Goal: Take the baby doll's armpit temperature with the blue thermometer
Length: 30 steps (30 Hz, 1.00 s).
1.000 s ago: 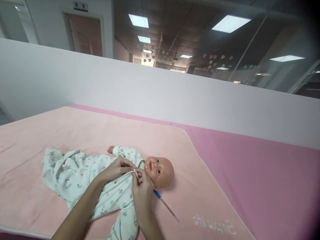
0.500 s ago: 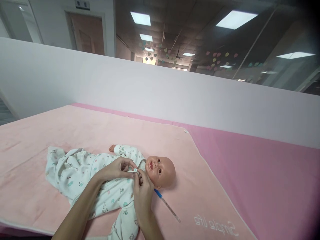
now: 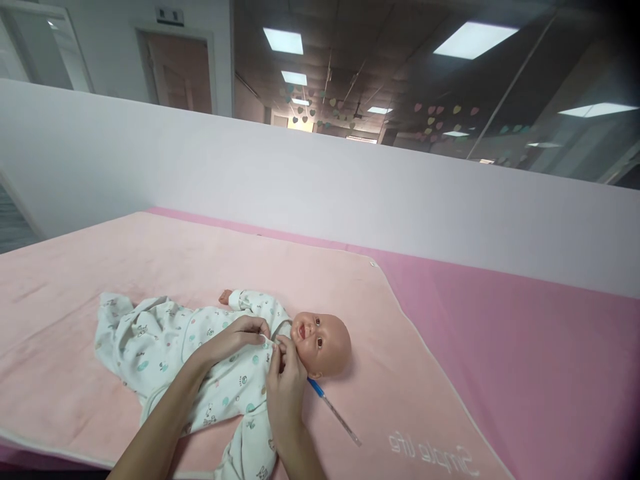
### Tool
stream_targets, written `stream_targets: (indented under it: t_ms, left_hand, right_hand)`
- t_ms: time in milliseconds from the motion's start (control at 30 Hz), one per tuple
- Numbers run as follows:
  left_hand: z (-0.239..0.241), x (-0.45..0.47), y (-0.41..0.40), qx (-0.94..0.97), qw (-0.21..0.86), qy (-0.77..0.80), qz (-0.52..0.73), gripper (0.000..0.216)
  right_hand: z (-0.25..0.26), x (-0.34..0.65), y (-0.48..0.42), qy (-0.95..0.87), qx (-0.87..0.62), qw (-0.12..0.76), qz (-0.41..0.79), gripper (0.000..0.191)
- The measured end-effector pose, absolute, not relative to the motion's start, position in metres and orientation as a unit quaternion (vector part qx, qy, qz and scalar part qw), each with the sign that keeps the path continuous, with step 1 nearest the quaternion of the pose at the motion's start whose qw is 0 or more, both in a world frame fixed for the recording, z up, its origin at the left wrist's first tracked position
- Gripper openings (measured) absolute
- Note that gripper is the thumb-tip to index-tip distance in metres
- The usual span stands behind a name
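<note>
A baby doll (image 3: 333, 343) lies on its back, head to the right, dressed in a white printed baby outfit (image 3: 225, 387). At the neckline, just below the doll's chin, my left hand (image 3: 243, 337) pinches the edge of the outfit from the left side. Close against it, my right hand (image 3: 286, 380) grips the same front edge near the collar with bent fingers. Small parts between the fingertips are mostly hidden. One doll hand (image 3: 225, 297) shows at the end of the far sleeve.
Beside the doll's head lies a thin clear stick with a blue end (image 3: 335, 412). Everything rests on a peach blanket (image 3: 425, 407) over a pink mat (image 3: 540, 360). A white low wall (image 3: 320, 180) runs along the far side, with glass above.
A small round button that showed between my fingertips is no longer plainly visible. My left fingers have curled more and shifted slightly, while the outfit's front edge lies flatter.
</note>
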State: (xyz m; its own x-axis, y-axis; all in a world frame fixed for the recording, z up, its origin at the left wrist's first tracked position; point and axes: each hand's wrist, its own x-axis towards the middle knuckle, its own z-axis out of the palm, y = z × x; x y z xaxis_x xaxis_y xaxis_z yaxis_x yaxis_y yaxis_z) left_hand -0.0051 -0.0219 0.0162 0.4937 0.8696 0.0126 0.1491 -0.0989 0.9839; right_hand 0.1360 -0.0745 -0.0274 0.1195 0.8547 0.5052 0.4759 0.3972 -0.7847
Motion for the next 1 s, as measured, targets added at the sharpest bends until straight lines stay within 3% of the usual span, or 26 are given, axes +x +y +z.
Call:
stream_targets:
  t_ms: [300, 600, 733, 1000]
  left_hand:
    - [0.015, -0.002, -0.031, 0.647, 0.52, 0.425, 0.36, 0.023]
    - [0.008, -0.031, -0.058, 0.668, 0.431, 0.495, 0.35, 0.029]
    - [0.009, -0.029, -0.063, 0.702, 0.403, 0.475, 0.345, 0.025]
    - [0.008, -0.044, -0.063, 0.732, 0.43, 0.449, 0.281, 0.03]
  right_hand:
    - [-0.028, 0.135, -0.076, -0.686, -0.465, 0.547, 0.117, 0.016]
    - [-0.031, 0.129, -0.075, -0.723, -0.455, 0.519, 0.042, 0.033]
    - [-0.023, 0.119, -0.075, -0.772, -0.385, 0.499, 0.082, 0.039]
    - [-0.019, 0.125, -0.079, -0.763, -0.384, 0.496, 0.154, 0.028]
